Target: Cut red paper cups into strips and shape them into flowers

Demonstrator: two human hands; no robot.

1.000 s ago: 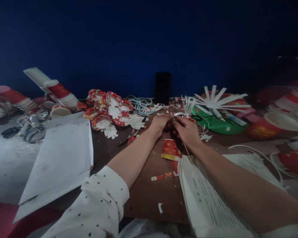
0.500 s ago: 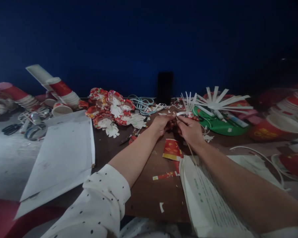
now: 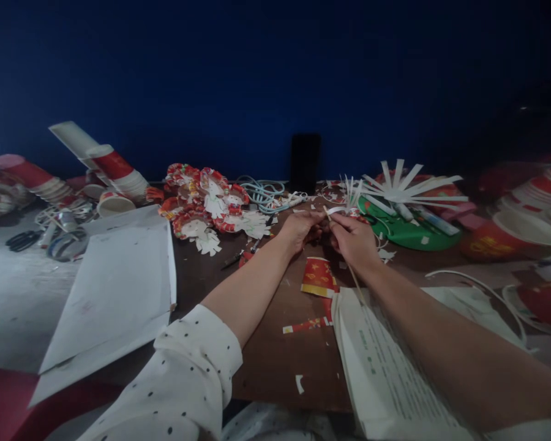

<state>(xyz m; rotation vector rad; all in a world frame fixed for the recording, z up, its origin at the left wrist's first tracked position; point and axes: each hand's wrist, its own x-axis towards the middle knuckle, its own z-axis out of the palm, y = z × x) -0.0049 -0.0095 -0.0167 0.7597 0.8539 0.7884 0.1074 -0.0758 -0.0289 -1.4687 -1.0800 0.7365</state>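
My right hand (image 3: 354,242) is closed round a thin wooden stick (image 3: 356,283). The stick's tip pokes up between the two hands, and its lower part slants down over a printed sheet. My left hand (image 3: 299,233) is closed too, its fingertips meeting the right ones by that tip; what it pinches is hidden. A white paper strip (image 3: 336,210) curves just behind the fingertips, near a fringed white paper piece (image 3: 351,191). Below the hands lies a red and gold cup-paper piece (image 3: 319,274) with a narrow red offcut (image 3: 303,326).
Red paper-cup crafts with white cutouts (image 3: 204,205) are heaped left of the hands. White sheets (image 3: 114,288) lie at left, a printed sheet (image 3: 371,361) at right. A green tray (image 3: 408,233) bears pens and a fringed cup (image 3: 397,193). A dark phone-like slab (image 3: 305,162) stands behind.
The stick's tip shows more clearly between my fingers, and my right fingers have shifted slightly. The fringed paper behind has moved a little. My left hand stays almost in place.
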